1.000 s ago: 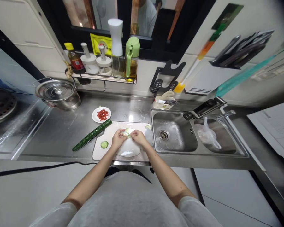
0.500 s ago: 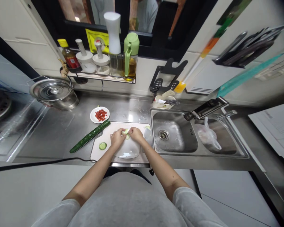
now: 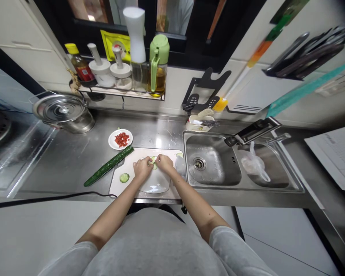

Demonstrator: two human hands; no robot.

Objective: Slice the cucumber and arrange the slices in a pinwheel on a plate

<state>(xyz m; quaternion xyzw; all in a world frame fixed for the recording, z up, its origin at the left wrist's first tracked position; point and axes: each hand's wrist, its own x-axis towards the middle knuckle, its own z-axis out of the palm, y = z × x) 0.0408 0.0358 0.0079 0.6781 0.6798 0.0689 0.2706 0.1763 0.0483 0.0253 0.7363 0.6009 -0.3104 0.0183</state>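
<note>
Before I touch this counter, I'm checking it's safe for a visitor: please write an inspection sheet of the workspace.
Surface: steel counter, shiny, with droplets behind the cutting board.
Job's things: cucumber slices above the white plate, which rests on the board.
Clutter: whole cucumber left of the board; dish of red pieces behind; knife at the right, handle past the front edge.
Grip: left hand and right hand at the slices; exact hold too small to tell.
Cables: black cord along the front edge.
Surroundings: lidded pot left, sink right.
</note>
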